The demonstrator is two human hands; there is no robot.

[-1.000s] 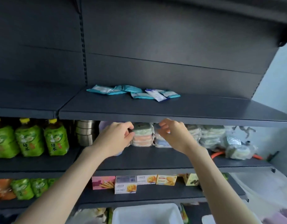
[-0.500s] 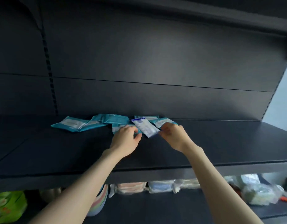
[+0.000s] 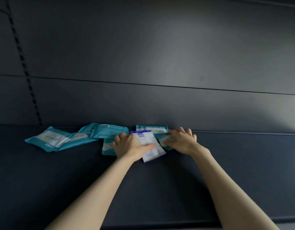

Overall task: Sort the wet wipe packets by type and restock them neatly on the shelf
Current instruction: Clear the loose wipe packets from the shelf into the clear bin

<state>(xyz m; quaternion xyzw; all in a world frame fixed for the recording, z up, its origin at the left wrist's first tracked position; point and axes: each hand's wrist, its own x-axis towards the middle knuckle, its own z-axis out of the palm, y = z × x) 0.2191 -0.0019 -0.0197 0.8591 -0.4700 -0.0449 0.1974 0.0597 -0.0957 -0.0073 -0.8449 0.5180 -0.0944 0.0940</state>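
Head view, newly raised to upper shelf (image 3: pixel 60 180): pressing white-and-blue packet (image 3: pixel 153 154) with flat left hand (image 3: pixel 131 146), teal packet (image 3: pixel 161 139) with splayed right hand (image 3: pixel 181 141); sorting starting.

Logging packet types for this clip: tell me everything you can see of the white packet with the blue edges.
The white packet is a flat, rectangular sachet in glossy film, white with blue-violet bands at both ends and small print too blurred to read. It lies skewed near the back of the dark shelf, overlapping the teal packets. The left hand lays its thumb across its middle; whether it pinches is unclear.
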